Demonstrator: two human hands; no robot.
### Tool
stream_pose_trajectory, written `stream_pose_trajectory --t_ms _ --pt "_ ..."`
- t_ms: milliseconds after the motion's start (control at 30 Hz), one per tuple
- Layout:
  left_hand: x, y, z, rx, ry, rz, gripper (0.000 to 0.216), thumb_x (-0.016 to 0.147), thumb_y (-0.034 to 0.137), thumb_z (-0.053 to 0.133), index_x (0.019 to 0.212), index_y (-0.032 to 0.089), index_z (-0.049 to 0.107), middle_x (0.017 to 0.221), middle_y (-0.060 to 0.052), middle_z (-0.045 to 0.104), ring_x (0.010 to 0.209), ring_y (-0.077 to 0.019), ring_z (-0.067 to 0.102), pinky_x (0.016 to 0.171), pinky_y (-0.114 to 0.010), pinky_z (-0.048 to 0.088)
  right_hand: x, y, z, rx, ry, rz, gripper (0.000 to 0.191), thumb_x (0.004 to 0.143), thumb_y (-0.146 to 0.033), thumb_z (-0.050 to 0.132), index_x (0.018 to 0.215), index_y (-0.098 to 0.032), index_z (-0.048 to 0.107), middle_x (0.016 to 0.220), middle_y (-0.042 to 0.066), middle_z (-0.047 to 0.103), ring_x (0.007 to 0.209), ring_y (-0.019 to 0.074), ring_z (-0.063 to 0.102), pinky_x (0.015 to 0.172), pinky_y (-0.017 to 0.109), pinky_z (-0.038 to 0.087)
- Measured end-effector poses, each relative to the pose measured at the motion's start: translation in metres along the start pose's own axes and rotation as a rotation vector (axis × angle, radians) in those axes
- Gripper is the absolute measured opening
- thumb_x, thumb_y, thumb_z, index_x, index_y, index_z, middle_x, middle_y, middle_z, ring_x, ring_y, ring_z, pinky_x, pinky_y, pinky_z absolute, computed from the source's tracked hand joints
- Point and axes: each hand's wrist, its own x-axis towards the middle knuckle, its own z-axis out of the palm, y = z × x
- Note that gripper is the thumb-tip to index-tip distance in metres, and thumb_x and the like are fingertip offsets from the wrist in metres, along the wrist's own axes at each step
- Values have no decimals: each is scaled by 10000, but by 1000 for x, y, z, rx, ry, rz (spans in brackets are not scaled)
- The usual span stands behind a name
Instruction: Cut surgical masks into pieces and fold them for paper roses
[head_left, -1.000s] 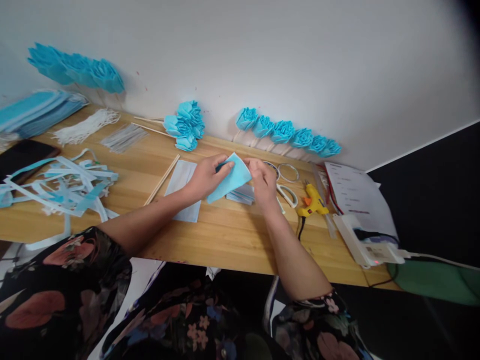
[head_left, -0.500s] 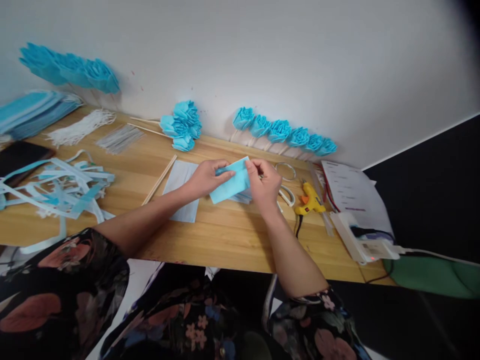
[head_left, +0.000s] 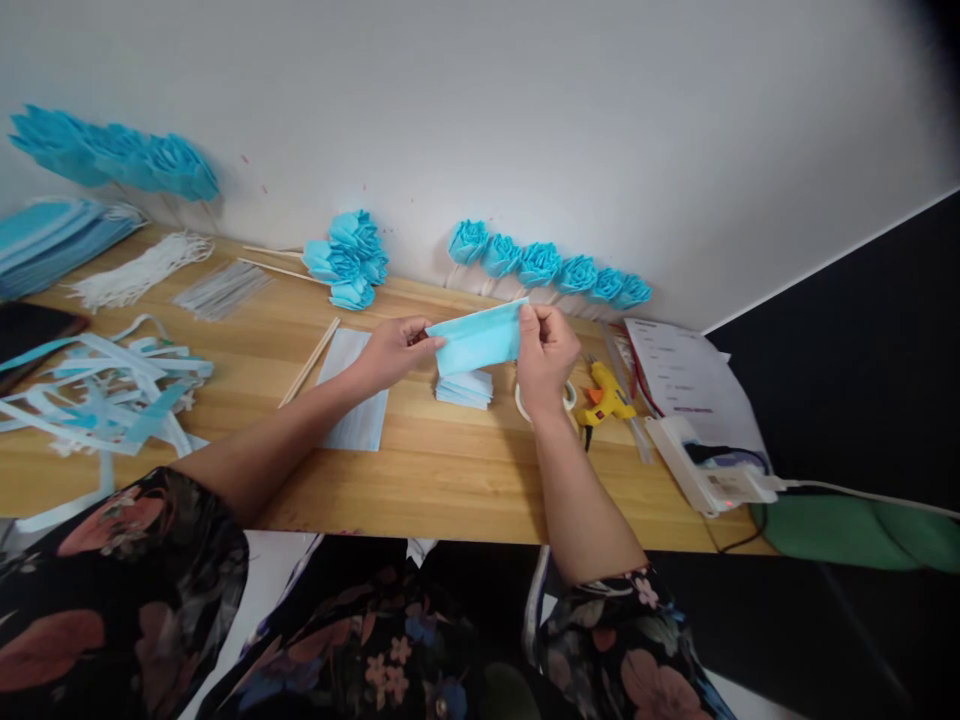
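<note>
A light blue piece of mask fabric (head_left: pixel 480 338) is stretched between my two hands above the table. My left hand (head_left: pixel 397 352) pinches its left end, and my right hand (head_left: pixel 549 355) grips the right end between thumb and fingers. Just below the fabric lies a small stack of pale blue folded pieces (head_left: pixel 465 390). Partly under my left forearm, a flat pale blue sheet (head_left: pixel 356 420) rests on the wood. White-handled scissors (head_left: pixel 570 395) show in part behind my right wrist.
Blue fabric flowers (head_left: pixel 540 264) on sticks lean along the wall. A yellow glue gun (head_left: pixel 609 395) lies right, beside a white power strip (head_left: pixel 701 465). Tangled fabric strips (head_left: pixel 112 390), wire pieces (head_left: pixel 223 288), white cords (head_left: pixel 142 270) and stacked masks (head_left: pixel 64 245) occupy the left.
My hands have moved apart and drawn the blue fabric out wider, turning it more level. The small stack underneath is now more exposed. The view has shifted slightly.
</note>
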Motion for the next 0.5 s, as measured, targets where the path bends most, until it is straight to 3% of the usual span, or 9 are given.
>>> stream_pose_trajectory --t_ms 500 --pt "2 -2 1 -38 17 -38 327 758 476 646 691 161 583 631 26 461 599 -106 393 569 -262 264 -4 7 5 -5 -2 43 375 952 -527 546 789 -199 625 644 -46 534 620 125 475 622 260 381"
